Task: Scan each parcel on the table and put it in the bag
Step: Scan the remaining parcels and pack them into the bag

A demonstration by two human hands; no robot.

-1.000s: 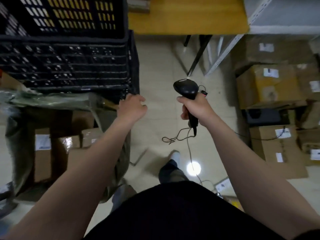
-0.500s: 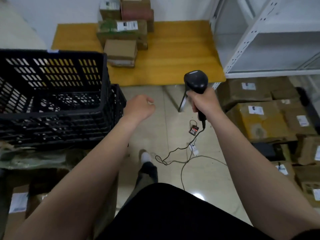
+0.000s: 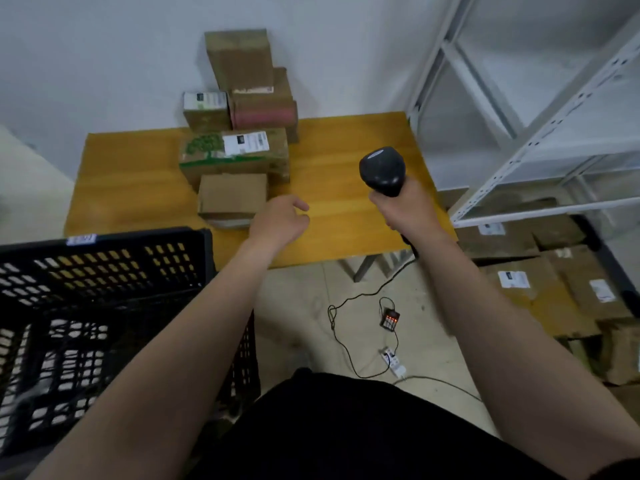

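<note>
Several cardboard parcels are piled on a yellow wooden table against the wall. Nearest to me lies a plain brown parcel. Behind it sits a parcel with a green tree print and a white label, and a tall brown box tops the pile. My left hand hovers just right of the nearest parcel, fingers loosely curled and holding nothing. My right hand grips a black barcode scanner over the table's right part, its head pointing away from me. The bag is out of view.
Stacked black plastic crates stand at the left, close to my left arm. A white metal rack rises at the right, with cardboard boxes on the floor under it. The scanner cable and a small charger lie on the tiled floor.
My view has swung up from the bag and floor to the table. Both hands have moved forward over the table, the left one nearing the closest parcel; the scanner stays in my right hand.
</note>
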